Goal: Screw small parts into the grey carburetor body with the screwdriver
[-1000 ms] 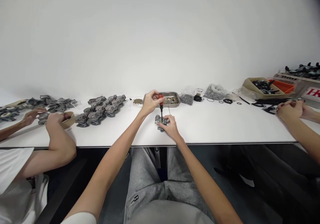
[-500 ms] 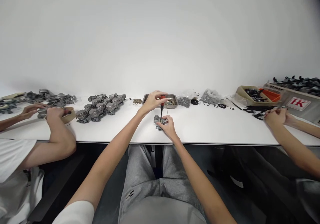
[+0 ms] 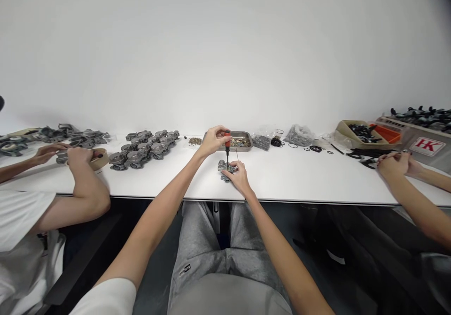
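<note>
My left hand is closed around the red handle of a screwdriver, which stands upright with its dark shaft pointing down. The tip meets a small grey metal casting lying on the white table; my fingers hide the exact spot. My right hand grips the casting from the right, thumb and fingers around its side. Just behind the hands is a metal tray with small brass-coloured parts in it.
Several grey metal castings stand in rows to the left. Brass pieces, a bag of small screws and black rings lie along the back. Co-workers' hands work at left and right. A beige bin stands right.
The whole view has shifted slightly. My left-hand fingers have changed position a little on the screwdriver handle; the casting and my right hand stay together in place.
</note>
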The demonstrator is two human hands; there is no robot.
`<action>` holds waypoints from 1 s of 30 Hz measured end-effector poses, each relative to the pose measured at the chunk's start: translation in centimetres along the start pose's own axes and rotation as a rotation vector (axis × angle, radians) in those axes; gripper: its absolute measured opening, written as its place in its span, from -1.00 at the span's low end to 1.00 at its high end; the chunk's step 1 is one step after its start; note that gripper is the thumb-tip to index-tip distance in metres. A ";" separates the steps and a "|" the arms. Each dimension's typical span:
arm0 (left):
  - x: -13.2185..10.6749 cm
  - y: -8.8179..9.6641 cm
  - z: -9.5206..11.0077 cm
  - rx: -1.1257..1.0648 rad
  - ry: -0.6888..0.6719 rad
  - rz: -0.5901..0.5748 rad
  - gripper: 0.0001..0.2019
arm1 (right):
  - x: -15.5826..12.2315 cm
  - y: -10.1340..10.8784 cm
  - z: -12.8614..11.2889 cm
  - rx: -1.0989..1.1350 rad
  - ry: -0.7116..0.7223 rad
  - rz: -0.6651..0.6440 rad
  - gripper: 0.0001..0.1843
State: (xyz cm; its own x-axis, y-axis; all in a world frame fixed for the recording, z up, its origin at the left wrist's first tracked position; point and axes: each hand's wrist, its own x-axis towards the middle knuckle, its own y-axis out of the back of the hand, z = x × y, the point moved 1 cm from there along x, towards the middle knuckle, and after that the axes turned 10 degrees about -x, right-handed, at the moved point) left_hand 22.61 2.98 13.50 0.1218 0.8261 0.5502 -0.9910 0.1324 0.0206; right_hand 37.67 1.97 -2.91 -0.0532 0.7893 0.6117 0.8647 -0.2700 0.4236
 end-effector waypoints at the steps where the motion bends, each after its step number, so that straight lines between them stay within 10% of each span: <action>1: -0.1 0.4 0.3 -0.002 0.017 -0.034 -0.72 | 0.0 0.0 -0.1 0.001 -0.002 0.002 -0.62; 9: -0.8 0.7 2.5 0.139 0.032 -0.214 -0.70 | -0.1 0.1 -0.2 -0.008 -0.009 0.014 -0.59; 23: -0.2 -1.1 0.4 -0.025 0.048 0.104 -0.64 | 0.0 0.2 -0.6 -0.006 -0.006 0.027 -0.65; 30: -0.2 -1.0 1.8 -0.029 0.056 -0.218 -0.74 | 0.0 -0.1 0.0 -0.013 -0.006 0.010 -0.63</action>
State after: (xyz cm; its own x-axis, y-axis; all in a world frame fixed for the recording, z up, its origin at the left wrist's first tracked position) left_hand 23.44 1.67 14.86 0.3365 0.8053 0.4880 -0.9390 0.3261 0.1094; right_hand 37.61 1.97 -2.92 -0.0413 0.7896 0.6122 0.8588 -0.2851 0.4256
